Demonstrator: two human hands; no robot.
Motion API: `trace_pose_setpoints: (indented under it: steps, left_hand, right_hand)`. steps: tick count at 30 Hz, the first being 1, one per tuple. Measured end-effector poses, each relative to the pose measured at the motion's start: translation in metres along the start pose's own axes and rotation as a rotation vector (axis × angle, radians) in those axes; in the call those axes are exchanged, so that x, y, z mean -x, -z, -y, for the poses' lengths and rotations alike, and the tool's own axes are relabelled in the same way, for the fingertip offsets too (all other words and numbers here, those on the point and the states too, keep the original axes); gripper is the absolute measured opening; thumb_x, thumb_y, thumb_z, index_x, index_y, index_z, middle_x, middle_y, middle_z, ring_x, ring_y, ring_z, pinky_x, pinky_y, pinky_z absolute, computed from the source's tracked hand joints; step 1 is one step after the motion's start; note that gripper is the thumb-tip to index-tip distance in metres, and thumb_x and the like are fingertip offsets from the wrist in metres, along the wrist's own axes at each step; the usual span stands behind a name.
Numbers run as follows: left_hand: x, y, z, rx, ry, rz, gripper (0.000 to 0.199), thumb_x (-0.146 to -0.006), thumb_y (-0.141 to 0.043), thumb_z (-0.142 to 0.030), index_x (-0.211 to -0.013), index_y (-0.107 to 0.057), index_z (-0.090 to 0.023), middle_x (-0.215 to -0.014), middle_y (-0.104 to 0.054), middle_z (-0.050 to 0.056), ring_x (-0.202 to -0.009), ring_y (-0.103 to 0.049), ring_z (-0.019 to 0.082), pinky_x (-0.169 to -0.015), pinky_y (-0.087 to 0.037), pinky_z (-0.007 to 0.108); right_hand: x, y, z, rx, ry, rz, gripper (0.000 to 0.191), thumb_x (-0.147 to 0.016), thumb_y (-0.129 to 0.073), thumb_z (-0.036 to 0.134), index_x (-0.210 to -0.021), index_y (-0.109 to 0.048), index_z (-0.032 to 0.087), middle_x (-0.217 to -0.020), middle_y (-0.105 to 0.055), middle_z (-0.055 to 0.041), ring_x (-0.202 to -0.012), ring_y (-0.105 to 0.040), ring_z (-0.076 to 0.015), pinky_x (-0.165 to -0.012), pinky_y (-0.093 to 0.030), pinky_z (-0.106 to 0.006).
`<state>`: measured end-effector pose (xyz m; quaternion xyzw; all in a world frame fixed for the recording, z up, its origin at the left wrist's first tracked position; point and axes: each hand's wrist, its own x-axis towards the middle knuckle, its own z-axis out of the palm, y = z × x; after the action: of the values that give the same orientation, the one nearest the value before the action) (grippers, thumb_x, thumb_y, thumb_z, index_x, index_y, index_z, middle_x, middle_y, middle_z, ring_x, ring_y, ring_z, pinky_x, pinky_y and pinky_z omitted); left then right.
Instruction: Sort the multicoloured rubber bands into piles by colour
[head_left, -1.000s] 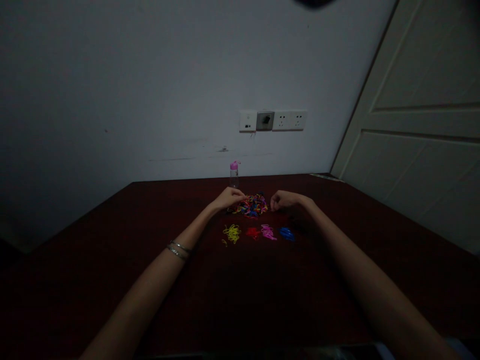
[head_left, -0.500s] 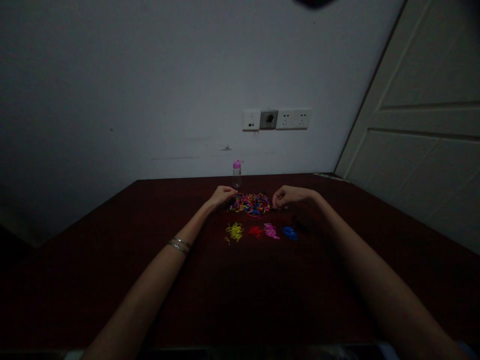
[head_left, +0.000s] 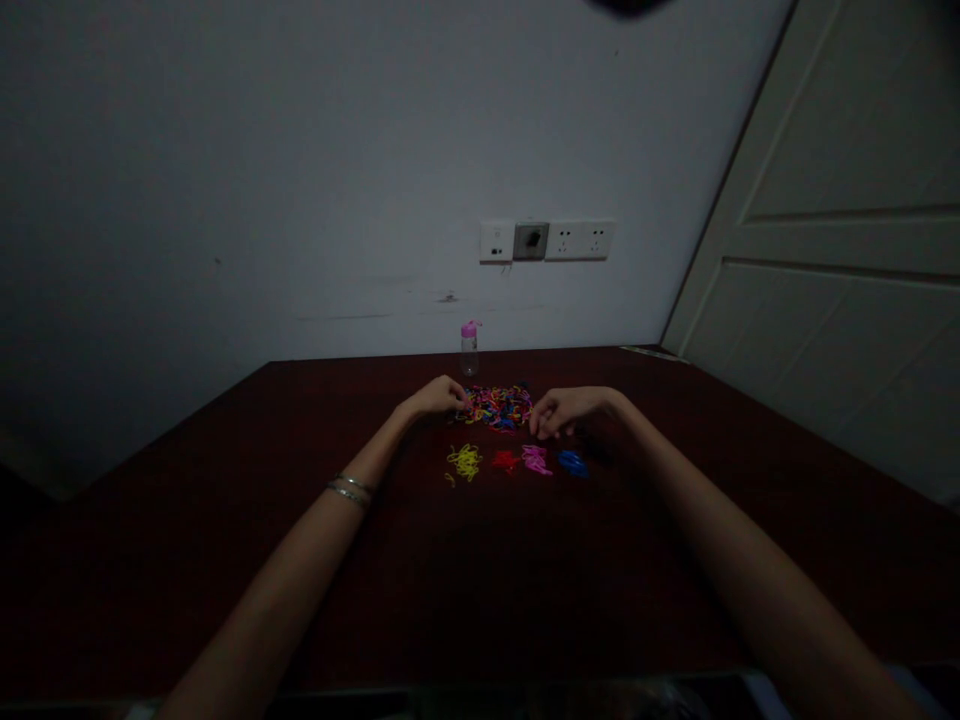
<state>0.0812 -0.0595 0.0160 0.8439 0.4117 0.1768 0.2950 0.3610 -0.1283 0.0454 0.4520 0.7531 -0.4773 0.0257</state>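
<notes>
A mixed heap of small coloured bands (head_left: 498, 406) lies on the dark red table. My left hand (head_left: 444, 396) touches its left edge, fingers bent together; anything between them is too small to tell. By the heap's right edge is my right hand (head_left: 556, 411), its fingers curled downward, with their tips partly hidden. Nearer to me lie separate piles in a row: yellow (head_left: 466, 461), red (head_left: 506, 460), pink (head_left: 535, 459) and blue (head_left: 572, 463). The right hand hovers just above the pink and blue piles.
Behind the heap stands a clear bottle with a pink lid (head_left: 469, 350). Wall sockets (head_left: 580, 240) are above the dark table (head_left: 420, 580). A pale panelled door (head_left: 840, 260) rises at the right. Dark items lie right of my right hand, too dim to make out.
My right hand has moved slightly toward me and left, down from the heap's right edge. My left hand's fingers have bent more at the heap. The whole view has shifted a little.
</notes>
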Motion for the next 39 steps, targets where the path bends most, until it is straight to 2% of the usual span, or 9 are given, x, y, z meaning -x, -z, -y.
trace_pose_setpoints:
  steps: [4, 10, 18, 23, 26, 29, 33, 36, 39]
  left_hand:
    - [0.002, 0.004, -0.005, -0.177, -0.036, 0.075, 0.020, -0.060, -0.061, -0.019, -0.076, -0.070, -0.011, -0.064, -0.064, 0.002, -0.055, -0.051, 0.009, -0.056, -0.037, 0.021]
    - [0.002, 0.000, -0.008, -0.250, -0.015, 0.088, 0.015, -0.059, -0.058, -0.014, -0.069, -0.068, -0.011, -0.063, -0.063, 0.002, -0.057, -0.052, 0.010, -0.056, -0.036, 0.020]
    - [0.007, 0.002, -0.014, -0.248, 0.001, 0.076, 0.015, -0.061, -0.054, -0.013, -0.069, -0.066, -0.011, -0.063, -0.061, 0.002, -0.057, -0.051, 0.009, -0.056, -0.036, 0.019]
    - [0.009, 0.011, -0.024, -0.293, 0.004, 0.006, 0.017, -0.062, -0.052, -0.014, -0.072, -0.066, -0.010, -0.065, -0.062, 0.003, -0.058, -0.050, 0.009, -0.056, -0.035, 0.020]
    - [0.010, 0.016, -0.039, -0.283, -0.040, -0.005, 0.018, -0.062, -0.054, -0.013, -0.074, -0.067, -0.010, -0.064, -0.061, 0.003, -0.057, -0.049, 0.009, -0.054, -0.034, 0.019]
    - [0.014, 0.014, -0.059, -0.223, -0.094, 0.100, 0.017, -0.061, -0.056, -0.013, -0.074, -0.067, -0.011, -0.059, -0.058, 0.001, -0.053, -0.046, 0.008, -0.051, -0.032, 0.019]
    - [0.020, -0.001, -0.081, -0.103, -0.084, 0.394, 0.013, -0.060, -0.059, -0.014, -0.070, -0.067, -0.013, -0.052, -0.054, -0.003, -0.047, -0.043, 0.007, -0.047, -0.029, 0.019]
    - [0.020, -0.015, -0.083, -0.038, -0.062, 0.567, 0.012, -0.059, -0.061, -0.015, -0.068, -0.068, -0.014, -0.052, -0.055, -0.003, -0.047, -0.043, 0.007, -0.046, -0.029, 0.020]
    - [0.019, -0.021, -0.080, -0.011, -0.049, 0.615, 0.011, -0.058, -0.062, -0.013, -0.067, -0.068, -0.015, -0.053, -0.056, -0.003, -0.047, -0.043, 0.007, -0.047, -0.029, 0.020]
  right_hand:
    - [0.006, 0.007, 0.007, -0.014, 0.141, -0.160, 0.034, -0.067, -0.064, 0.036, -0.095, -0.064, 0.018, -0.083, -0.065, -0.0021, -0.058, -0.051, -0.0071, -0.054, -0.040, -0.021]
    - [0.007, 0.018, 0.009, 0.018, 0.219, -0.234, 0.030, -0.070, -0.059, 0.030, -0.096, -0.064, 0.015, -0.084, -0.066, -0.0049, -0.067, -0.055, -0.0114, -0.058, -0.042, -0.024]
    - [-0.012, 0.026, -0.002, 0.161, 0.183, -0.371, 0.025, -0.067, -0.054, 0.024, -0.087, -0.065, 0.014, -0.078, -0.065, -0.0042, -0.066, -0.054, -0.0120, -0.059, -0.042, -0.023]
    - [-0.022, 0.028, -0.013, 0.195, 0.077, -0.350, 0.024, -0.062, -0.053, 0.021, -0.081, -0.065, 0.014, -0.071, -0.063, -0.0020, -0.059, -0.051, -0.0104, -0.054, -0.040, -0.021]
    - [-0.023, 0.027, -0.019, 0.171, 0.002, -0.334, 0.025, -0.061, -0.055, 0.021, -0.082, -0.065, 0.015, -0.069, -0.062, -0.0015, -0.057, -0.051, -0.0100, -0.051, -0.038, -0.020]
    - [-0.023, 0.027, -0.023, 0.152, -0.035, -0.330, 0.025, -0.059, -0.057, 0.021, -0.083, -0.065, 0.016, -0.069, -0.061, -0.0015, -0.056, -0.050, -0.0097, -0.049, -0.037, -0.020]
    - [-0.022, 0.026, -0.025, 0.146, -0.093, -0.310, 0.026, -0.056, -0.060, 0.020, -0.082, -0.065, 0.016, -0.066, -0.060, -0.0002, -0.054, -0.049, -0.0095, -0.049, -0.037, -0.021]
    - [-0.024, 0.025, -0.030, 0.143, -0.119, -0.314, 0.027, -0.056, -0.061, 0.019, -0.082, -0.064, 0.016, -0.065, -0.059, 0.0007, -0.053, -0.048, -0.0091, -0.049, -0.037, -0.021]
    - [-0.028, 0.025, -0.036, 0.151, -0.145, -0.321, 0.027, -0.056, -0.061, 0.019, -0.083, -0.062, 0.016, -0.063, -0.057, 0.0014, -0.053, -0.048, -0.0091, -0.047, -0.036, -0.020]
